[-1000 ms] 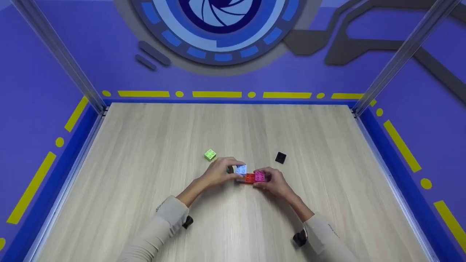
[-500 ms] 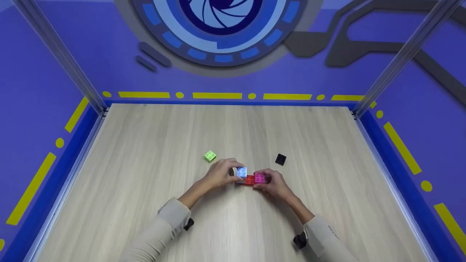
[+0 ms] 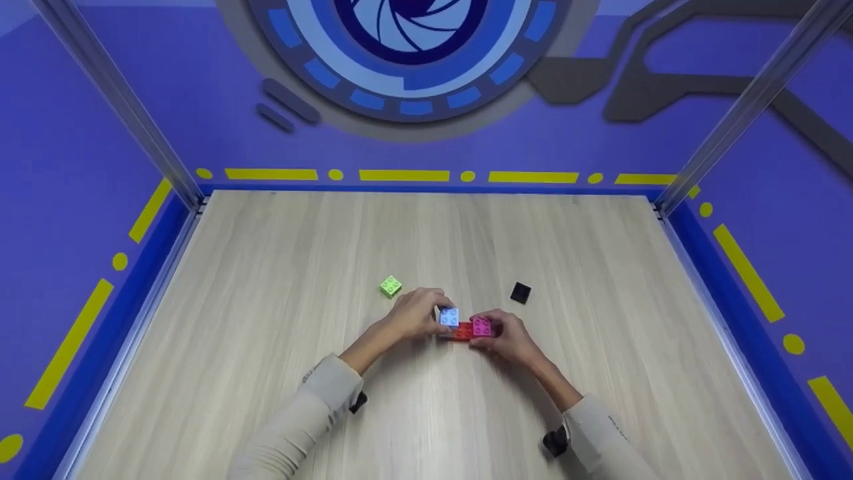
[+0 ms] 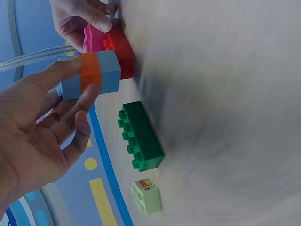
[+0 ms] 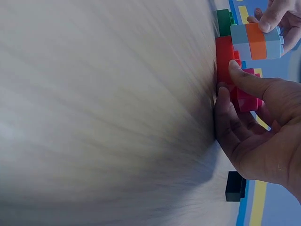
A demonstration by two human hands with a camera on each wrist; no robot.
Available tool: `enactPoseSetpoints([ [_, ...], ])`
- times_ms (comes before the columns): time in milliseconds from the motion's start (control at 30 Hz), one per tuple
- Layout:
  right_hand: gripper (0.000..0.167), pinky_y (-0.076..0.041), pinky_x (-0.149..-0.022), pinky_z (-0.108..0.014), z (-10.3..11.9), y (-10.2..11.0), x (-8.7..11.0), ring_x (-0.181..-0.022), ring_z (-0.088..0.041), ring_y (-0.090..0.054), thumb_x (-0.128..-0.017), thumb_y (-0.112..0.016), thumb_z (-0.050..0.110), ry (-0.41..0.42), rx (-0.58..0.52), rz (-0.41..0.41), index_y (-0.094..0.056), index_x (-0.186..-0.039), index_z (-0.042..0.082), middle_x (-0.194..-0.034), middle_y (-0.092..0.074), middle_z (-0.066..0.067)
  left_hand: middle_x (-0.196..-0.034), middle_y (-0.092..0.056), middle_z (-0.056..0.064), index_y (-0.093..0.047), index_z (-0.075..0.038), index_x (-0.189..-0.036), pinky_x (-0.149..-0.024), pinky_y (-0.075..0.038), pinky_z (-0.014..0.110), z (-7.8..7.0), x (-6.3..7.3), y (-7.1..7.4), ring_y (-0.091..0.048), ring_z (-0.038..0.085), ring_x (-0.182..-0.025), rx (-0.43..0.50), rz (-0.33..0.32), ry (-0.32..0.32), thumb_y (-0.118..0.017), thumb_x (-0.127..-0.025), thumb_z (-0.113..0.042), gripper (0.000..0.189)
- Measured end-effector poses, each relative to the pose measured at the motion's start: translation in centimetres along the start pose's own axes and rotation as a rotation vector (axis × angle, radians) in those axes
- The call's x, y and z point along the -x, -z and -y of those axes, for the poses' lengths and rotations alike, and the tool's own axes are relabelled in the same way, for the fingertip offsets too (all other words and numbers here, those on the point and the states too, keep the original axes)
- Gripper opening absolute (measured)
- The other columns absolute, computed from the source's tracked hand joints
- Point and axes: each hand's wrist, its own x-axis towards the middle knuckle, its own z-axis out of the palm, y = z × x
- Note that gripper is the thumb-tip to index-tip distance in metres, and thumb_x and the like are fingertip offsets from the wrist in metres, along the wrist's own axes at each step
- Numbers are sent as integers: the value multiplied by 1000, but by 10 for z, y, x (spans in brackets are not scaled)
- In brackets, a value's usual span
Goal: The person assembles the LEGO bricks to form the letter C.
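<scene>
My left hand (image 3: 414,316) pinches a stack of toy building bricks (image 4: 90,73), light blue, orange and light blue. In the left wrist view its thumb and a finger lie on the orange layer. The stack is close over the end of a long red brick (image 5: 225,59) on the table. A pink brick (image 3: 482,325) sits on the red brick's right part. My right hand (image 3: 512,337) grips the red brick, with thumb and fingertips on its opposite sides below the pink one. In the left wrist view, a long dark green brick (image 4: 141,136) lies just beyond the left hand.
A light green brick (image 3: 390,287) lies at the back left of the hands, a black brick (image 3: 520,293) at the back right. Blue wall panels (image 3: 420,150) enclose the wooden table (image 3: 300,247) at the back and sides.
The left hand has brought the stack slightly nearer the red brick. The right hand keeps its grip in the same place. The whole head view has shifted a little.
</scene>
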Motion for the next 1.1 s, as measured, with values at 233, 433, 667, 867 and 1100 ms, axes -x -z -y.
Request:
enactPoseSetpoints([
  [233,43,-48,-76,-19,0,-1,1,-91,-17,-61,-80,-85,7,-4,-23,4,-70,-120,-1,-112,-71,-19,-98,-74,3,-79,-12,-110,-74,-44,26,12,0,-11,-67,26,-91,134,-84,-22,-92,-74,-21,40],
  [433,44,-48,-76,-19,0,-1,3,-91,-18,-61,-80,-85,6,-2,-32,6,-70,-121,-2,-113,-71,-21,-97,-69,5,-77,-8,-113,-68,-44,18,23,6,-26,-66,25,-84,318,-129,-16,-90,-77,-17,39],
  [667,42,-48,-77,-21,-1,4,1,-91,-20,-61,-80,-85,6,15,-33,4,-71,-119,-4,-113,-71,-23,-98,-68,9,-75,-5,-115,-67,-45,15,26,5,-34,-65,27,-82,478,-159,-34,-90,-78,-16,42],
  [867,43,-49,-81,-22,-2,5,1,-94,-18,-62,-81,-85,7,16,-5,10,-70,-120,-2,-115,-71,-22,-98,-68,11,-74,-4,-116,-66,-45,16,24,8,-35,-64,22,-79,498,-176,-33,-90,-77,-17,44],
  [1100,44,-48,-82,-22,-2,4,3,-96,-16,-61,-82,-84,9,-22,14,14,-70,-123,2,-118,-71,-17,-117,-68,14,-69,-6,-126,-65,-48,18,34,21,-24,-61,10,-80,586,-74,-30,-83,-86,-16,44],
])
